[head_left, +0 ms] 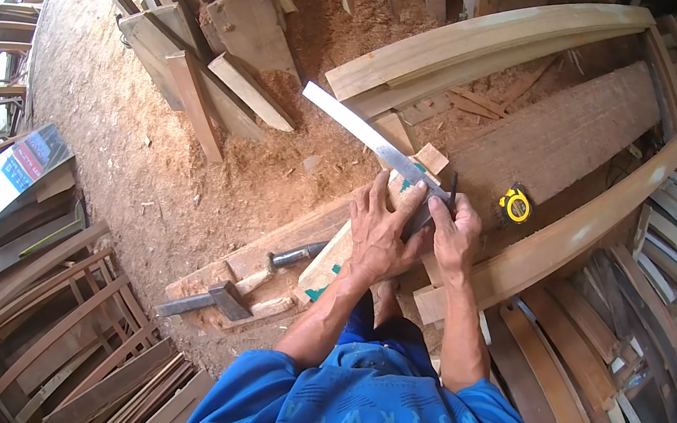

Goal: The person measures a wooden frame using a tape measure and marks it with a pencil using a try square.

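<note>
A try square with a long metal blade (357, 132) lies across a pale wooden piece (326, 268) that carries green patches. My left hand (379, 234) grips the square near its dark stock, fingers pressed down on the wood. Beside it, my right hand (456, 237) is pinched around a thin, dark, pencil-like stick (454, 183) that points up by the blade's near end. The stick's lower part is hidden by my fingers. Just left of the wooden piece lie a hammer (229, 300) and another tool with a dark cylindrical end (296, 254), both on a board.
A yellow tape measure (516, 205) rests on a wide board (568, 128) to the right. Curved beams (506, 48) frame that board. Offcuts (238, 89) stand in sawdust (164, 140) at the far left. Stacked curved strips (66, 310) and timber (571, 364) line both sides.
</note>
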